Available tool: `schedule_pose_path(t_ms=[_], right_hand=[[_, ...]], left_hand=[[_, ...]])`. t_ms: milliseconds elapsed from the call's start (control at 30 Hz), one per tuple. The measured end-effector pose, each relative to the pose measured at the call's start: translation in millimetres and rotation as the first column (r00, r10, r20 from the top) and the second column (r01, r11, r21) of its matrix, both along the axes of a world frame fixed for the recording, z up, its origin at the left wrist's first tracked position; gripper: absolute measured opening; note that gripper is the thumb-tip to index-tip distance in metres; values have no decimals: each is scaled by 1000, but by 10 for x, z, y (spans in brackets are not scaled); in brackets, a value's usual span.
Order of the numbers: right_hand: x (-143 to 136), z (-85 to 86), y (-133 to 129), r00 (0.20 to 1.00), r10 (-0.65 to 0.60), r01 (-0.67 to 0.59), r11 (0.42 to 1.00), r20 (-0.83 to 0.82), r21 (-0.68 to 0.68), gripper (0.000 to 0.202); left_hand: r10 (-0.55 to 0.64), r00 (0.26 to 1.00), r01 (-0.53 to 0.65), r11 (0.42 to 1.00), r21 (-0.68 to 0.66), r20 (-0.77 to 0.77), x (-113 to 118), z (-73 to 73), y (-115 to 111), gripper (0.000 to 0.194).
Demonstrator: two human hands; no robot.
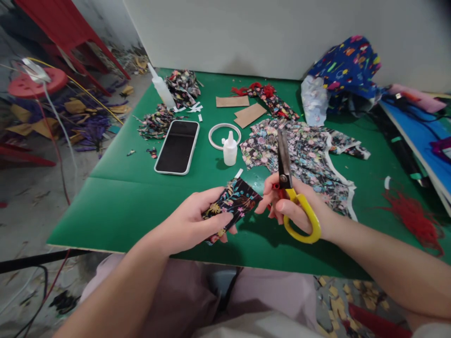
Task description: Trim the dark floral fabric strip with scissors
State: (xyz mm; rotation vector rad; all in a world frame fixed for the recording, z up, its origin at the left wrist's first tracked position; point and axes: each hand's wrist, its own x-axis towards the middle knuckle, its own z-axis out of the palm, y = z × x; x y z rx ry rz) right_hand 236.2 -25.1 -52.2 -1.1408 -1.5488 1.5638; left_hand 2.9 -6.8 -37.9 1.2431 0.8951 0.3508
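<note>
**Left hand [186, 225] pinching a flat floral piece [232, 206], right hand [306, 206] on the scissors [284, 179]!**

Out at far left, we've got a red stool [56, 87] carrying a white power adapter [36, 70], off beside the table [116, 206]. Onto the green top: a tall bottle [163, 91] leans by two floral bundles [183, 87] [157, 123], white slips [195, 108] scattered alongside. Those bundles look shredded already, so we'd call some cutting done.

Next, the phone [178, 146] lies face up, and below and right of it our left hand has the flat floral piece between thumb and fingers, over the near side of the table. That piece looks neatly flattened, well along by our reading. Just beyond sit a white ring [211, 136] and a small bottle [230, 152], close enough to get bumped. Past them, two brown cards [232, 102] [250, 115] lie bare, seemingly unworked, near a red-fringed floral strip [276, 101].

Now our right hand: thumb at the yellow handle, blades pointing away, fingertips right by the piece's edge; whether they touch, we can't tell. Behind those blades spreads a wide floral cloth [313, 155] with white edging, still in a broad sheet, crowding that side. Farther right, blue printed fabric [352, 65] is heaped up, and loose red threads [412, 216] tangle nearer us.
</note>
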Motion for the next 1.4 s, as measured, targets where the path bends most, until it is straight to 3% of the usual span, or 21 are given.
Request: schedule_pose_path(t_ms=[100,200,367,500,567,700,833,933,1000,1033,1067,1100,1133,1167,1200,1233,1267,1300,1333,1367,1400], right_hand=[[-28,40,-3,999,-40,40,999,-13,-7,41],[30,13,-6,1000,17,-16,999,-1,42,41],[164,-30,10,988,149,-151,985,28,84,63],[125,46,17,982,149,-168,971,114,173,57],[66,75,11,991,76,-96,976,107,197,47],[-26,59,-8,993,-71,83,989,-99,124,39],[-5,22,-6,993,25,-20,999,-112,38,37],[25,9,16,994,75,-75,997,-76,0,35],[25,7,39,996,46,-46,999,-70,5,35],[20,10,53,997,1,0,1000,-83,15,35],[14,16,68,993,-63,66,997,-100,29,36],[8,27,83,983,-139,145,988,-119,46,36],[5,43,98,968,-212,222,973,-132,61,37],[5,62,111,953,-274,285,955,-132,78,38],[6,84,120,941,-319,331,939,-117,99,39],[10,107,125,931,-353,363,923,-94,128,39],[13,128,125,921,-382,388,908,-73,159,40],[15,145,120,913,-405,408,893,-57,190,40],[14,158,111,906,-420,420,881,-48,217,40],[11,165,99,901,-431,429,871,-47,240,39],[4,167,85,899,-435,433,864,-52,256,39]], left_hand=[[-54,998,55,998,19,-42,16,7,0,18],[-72,997,73,997,32,-34,27,13,-3,20],[-17,999,17,1000,-10,27,19,39,3,21],[39,999,-40,998,41,29,26,64,2,20],[-12,1000,14,994,110,-20,51,64,-11,18],[-213,964,236,961,144,-161,127,37,-51,20],[-286,929,325,934,146,-235,171,27,-50,29],[-251,928,316,922,224,-275,147,44,-9,30],[-137,936,255,899,357,-323,99,46,8,25],[-5,940,174,867,468,-341,67,42,5,22],[176,928,62,797,601,-330,32,35,-8,19],[377,887,-70,680,730,-267,0,28,-29,16],[576,804,-199,492,847,-146,-25,22,-58,13],[655,755,-257,339,905,-31,-39,19,-92,13],[625,779,-275,259,926,56,-35,19,-127,18],[512,855,-228,231,946,80,-12,21,-159,25],[334,942,-84,301,950,-22,31,22,-187,29],[176,959,122,452,884,-223,90,20,-209,30],[72,937,243,572,783,-343,159,13,-223,31],[-33,907,320,701,638,-419,232,0,-231,32],[-63,909,293,798,526,-412,302,-18,-234,34]])
